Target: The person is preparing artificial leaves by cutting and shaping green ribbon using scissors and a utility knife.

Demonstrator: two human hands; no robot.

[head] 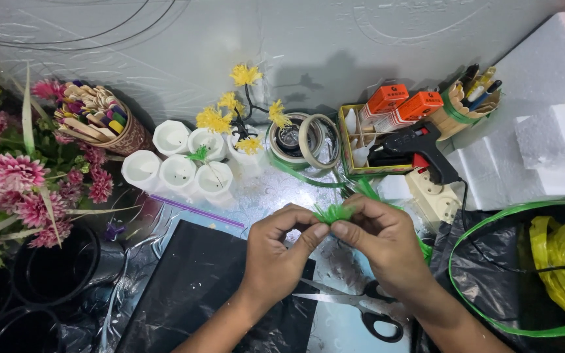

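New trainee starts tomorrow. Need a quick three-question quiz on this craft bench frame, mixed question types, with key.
1. True or false: both hands pinch the frayed green tuft between their fingertips.
2. Which tool lies on the table just below the hands? A) scissors B) hammer C) pliers
3. Fill in: the black glue gun lies beside a box holding two ______ packs.

Key:
1. True: left hand and right hand meet on the tuft.
2. A: the scissors, black handles, lie under the right wrist.
3. Orange: the orange packs stand in the yellow-edged box.
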